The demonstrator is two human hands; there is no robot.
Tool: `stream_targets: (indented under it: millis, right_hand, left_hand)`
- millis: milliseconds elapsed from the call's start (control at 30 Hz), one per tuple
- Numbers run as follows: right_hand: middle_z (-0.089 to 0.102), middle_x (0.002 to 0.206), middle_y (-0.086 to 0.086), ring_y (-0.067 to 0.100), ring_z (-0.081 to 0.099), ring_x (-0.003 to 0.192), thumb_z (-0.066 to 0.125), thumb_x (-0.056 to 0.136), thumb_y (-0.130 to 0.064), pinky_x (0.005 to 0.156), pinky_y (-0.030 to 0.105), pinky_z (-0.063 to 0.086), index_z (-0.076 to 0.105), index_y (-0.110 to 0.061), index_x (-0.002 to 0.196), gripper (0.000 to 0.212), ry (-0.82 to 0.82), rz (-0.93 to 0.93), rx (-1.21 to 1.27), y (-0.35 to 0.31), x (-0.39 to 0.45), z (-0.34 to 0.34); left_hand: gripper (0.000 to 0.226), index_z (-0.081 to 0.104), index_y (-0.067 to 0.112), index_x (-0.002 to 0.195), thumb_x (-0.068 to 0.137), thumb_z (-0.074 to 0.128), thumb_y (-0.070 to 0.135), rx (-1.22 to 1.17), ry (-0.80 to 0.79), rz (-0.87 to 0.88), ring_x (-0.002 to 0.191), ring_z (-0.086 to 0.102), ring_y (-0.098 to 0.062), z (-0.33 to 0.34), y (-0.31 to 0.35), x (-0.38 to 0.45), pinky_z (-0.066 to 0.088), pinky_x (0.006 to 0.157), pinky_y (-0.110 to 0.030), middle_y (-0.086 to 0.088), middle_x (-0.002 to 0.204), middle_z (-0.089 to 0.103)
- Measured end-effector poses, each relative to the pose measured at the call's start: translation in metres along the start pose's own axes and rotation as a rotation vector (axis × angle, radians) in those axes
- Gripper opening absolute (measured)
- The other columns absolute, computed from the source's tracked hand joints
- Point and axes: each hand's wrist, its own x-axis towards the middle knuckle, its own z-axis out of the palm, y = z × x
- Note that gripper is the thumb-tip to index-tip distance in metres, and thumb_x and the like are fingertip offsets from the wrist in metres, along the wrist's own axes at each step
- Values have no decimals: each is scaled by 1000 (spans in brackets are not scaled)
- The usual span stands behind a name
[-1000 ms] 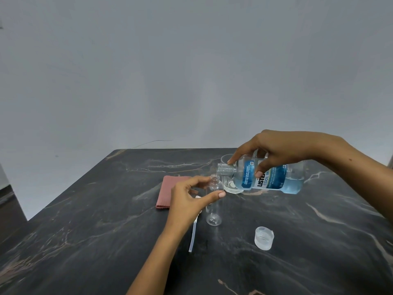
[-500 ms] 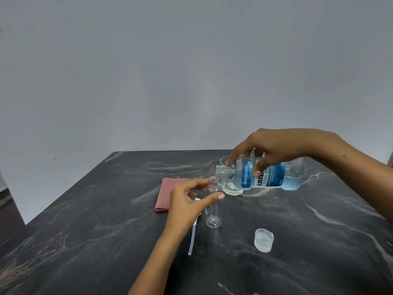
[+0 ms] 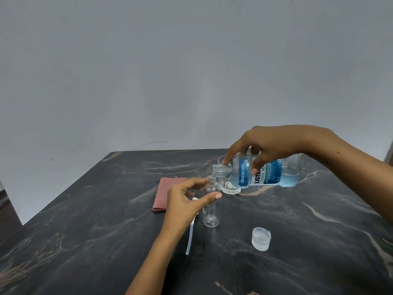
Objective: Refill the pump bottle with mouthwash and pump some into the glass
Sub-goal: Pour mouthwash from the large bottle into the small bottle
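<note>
- Hands: my right hand (image 3: 274,145) grips the mouthwash bottle (image 3: 265,172) from above, tipped almost level, its open neck just over the mouth of the small pump bottle (image 3: 211,202).
- My left hand (image 3: 184,202) pinches that small bottle near its shoulder between thumb and fingers, holding it upright on the table (image 3: 85,241).
- Small bottle looks nearly empty; refilling is judged barely begun.
- Advice: tilt slowly, keep the two openings lined up, hold the small bottle firm; its narrow mouth invites a spill.
- Glass (image 3: 228,185) stands just behind the small bottle, under the mouthwash bottle.
- Pump head with tube (image 3: 190,239) lies by my left wrist; cap (image 3: 261,238) to the right; pink cloth (image 3: 164,193) to the left.
</note>
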Motion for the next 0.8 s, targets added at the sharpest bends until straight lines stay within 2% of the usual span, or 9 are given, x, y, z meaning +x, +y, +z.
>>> stream_targets:
  millis: [200, 333, 400, 467, 533, 633, 800]
  right_hand:
    - [62, 108, -17, 9, 57, 97, 74, 78, -12, 83, 20, 47, 58, -35, 125, 55, -14, 7, 18, -1, 0, -1]
    - [52, 90, -31, 3, 55, 87, 74, 77, -11, 75, 13, 44, 59, -36, 124, 55, -12, 7, -3, 0, 1, -2]
    - [49, 87, -35, -1, 54, 83, 74, 77, -11, 71, 10, 42, 59, -37, 123, 55, -7, 5, 0, 1, 1, -2]
    - [47, 88, -37, 1, 54, 85, 74, 77, -12, 73, 11, 43, 59, -38, 123, 55, -5, 1, 5, 1, 1, -2]
    - [52, 94, -33, 6, 55, 91, 75, 77, -11, 80, 18, 47, 59, -38, 123, 55, -8, 0, 10, -1, 1, -3]
    - [62, 114, -15, 11, 58, 99, 75, 77, -11, 88, 29, 51, 59, -37, 123, 56, -11, -6, 7, -2, 1, -4]
    - [64, 122, -8, 13, 60, 99, 76, 76, -11, 89, 31, 52, 59, -38, 124, 58, -7, -9, -12, -3, 2, -5]
  left_hand:
    - [45, 76, 30, 93, 53, 84, 48, -8, 18, -3, 89, 67, 3, 1, -1, 0, 47, 73, -8, 20, 91, 74]
    - [46, 75, 31, 92, 52, 84, 50, -11, 15, -3, 87, 67, 3, 1, -1, 0, 47, 72, -8, 19, 90, 75]
    - [48, 76, 29, 94, 51, 84, 50, -14, 17, -9, 87, 67, 2, 0, -2, 1, 48, 72, -9, 18, 90, 75]
    - [51, 76, 27, 95, 50, 84, 51, -16, 13, -18, 87, 68, 2, 0, -2, 1, 49, 73, -12, 18, 91, 75]
    - [55, 76, 25, 96, 49, 84, 52, -22, 13, -27, 87, 68, 2, 0, -2, 1, 48, 74, -16, 19, 91, 75]
    - [59, 76, 21, 98, 48, 84, 52, -24, 16, -30, 87, 68, 2, 0, -3, 1, 48, 75, -17, 17, 90, 75]
    - [57, 76, 23, 98, 49, 84, 50, -11, 20, -28, 86, 67, 5, -1, -3, 1, 49, 72, -9, 20, 89, 75]
